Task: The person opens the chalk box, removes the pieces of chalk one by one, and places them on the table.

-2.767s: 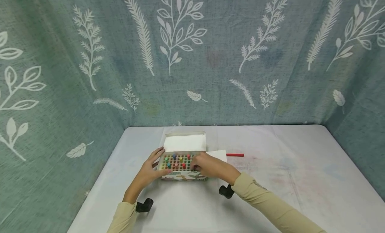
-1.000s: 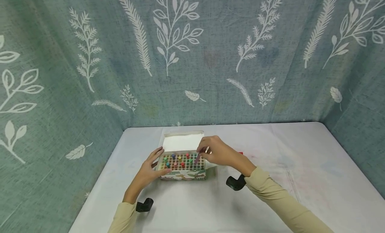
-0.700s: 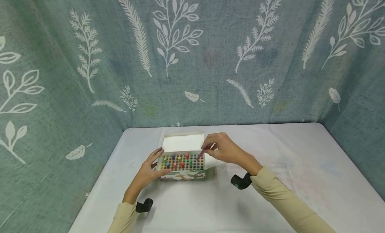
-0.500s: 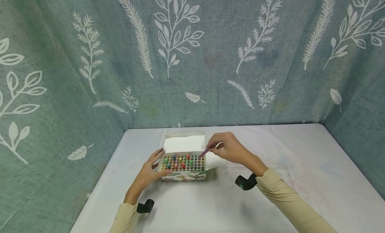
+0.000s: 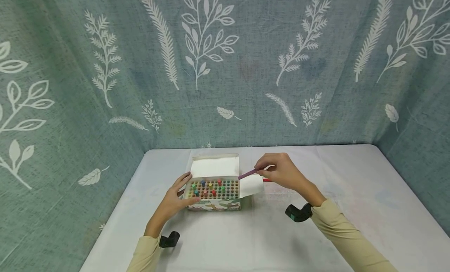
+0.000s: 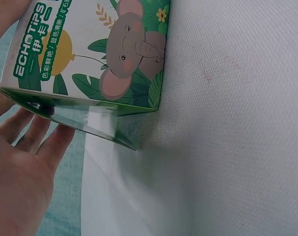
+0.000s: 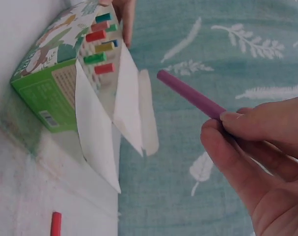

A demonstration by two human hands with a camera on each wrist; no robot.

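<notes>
A printed cardboard box [image 5: 215, 205] stands with its lid raised, holding several coloured sticks upright in rows of holes. At its left side my left hand [image 5: 171, 201] grips it, thumb on the near edge and fingers behind the left flap; the left wrist view shows the fingers [image 6: 36, 132] by that flap. My right hand [image 5: 283, 171] pinches a purple stick [image 5: 247, 173] by one end, to the right of the box. In the right wrist view the purple stick [image 7: 190, 96] points away from the fingertips toward the box [image 7: 55, 54], not touching it.
A white side flap [image 5: 251, 185] sticks out from the box's right side. Beyond it a red stick [image 5: 267, 180] lies on the white cloth, also visible as a red stick [image 7: 56, 225] in the right wrist view. A patterned curtain [image 5: 225, 88] hangs behind the table.
My right hand has moved from inside the box up and to the right, with the purple stick lifted clear of the holes. My left hand stays at the box.
</notes>
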